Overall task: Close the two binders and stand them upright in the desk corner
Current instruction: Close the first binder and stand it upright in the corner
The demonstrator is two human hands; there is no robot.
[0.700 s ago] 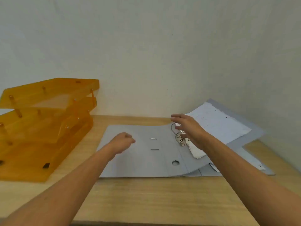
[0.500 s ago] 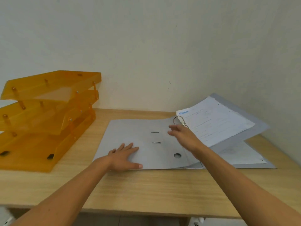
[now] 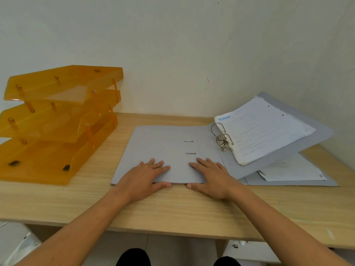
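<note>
Grey board of the open binder (image 3: pixel 165 148) is looking stiff and light. Left hand (image 3: pixel 143 178) and right hand (image 3: pixel 210 179) are lying flat, gripping nothing; its near edge is probably offering the best hold.

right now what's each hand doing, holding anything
left hand: open, flat on the grey binder cover, holding nothing
right hand: open, flat on the same cover, holding nothing
</note>
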